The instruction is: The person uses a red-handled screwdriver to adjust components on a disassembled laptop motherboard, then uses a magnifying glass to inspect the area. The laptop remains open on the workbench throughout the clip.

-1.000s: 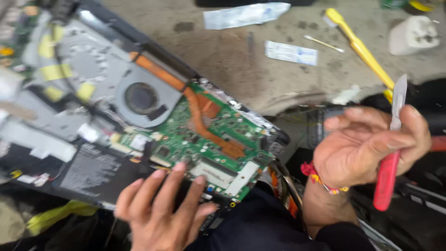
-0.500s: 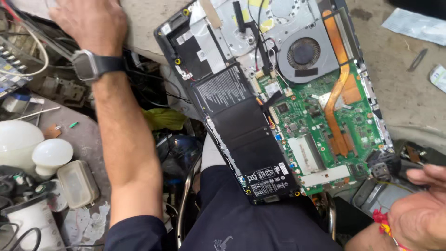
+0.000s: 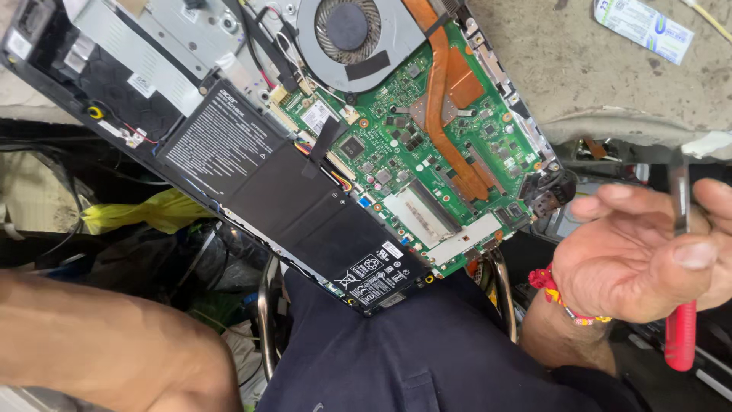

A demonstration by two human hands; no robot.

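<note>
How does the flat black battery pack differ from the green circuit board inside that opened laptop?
The flat black battery pack is a plain, smooth dark slab with white label print, while the green circuit board is crowded with small chips and connectors. Copper-coloured heat pipes cross the board; nothing crosses the battery except a strip of black tape at its upper edge. The battery lies nearer the person's lap, the board farther up by the round fan. Both sit exposed in the same open chassis.

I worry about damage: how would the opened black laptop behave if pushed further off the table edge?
The opened black laptop already overhangs the grey table, so it would probably tip. Probably stiff, but its exposed green circuit board looks fragile.
</note>
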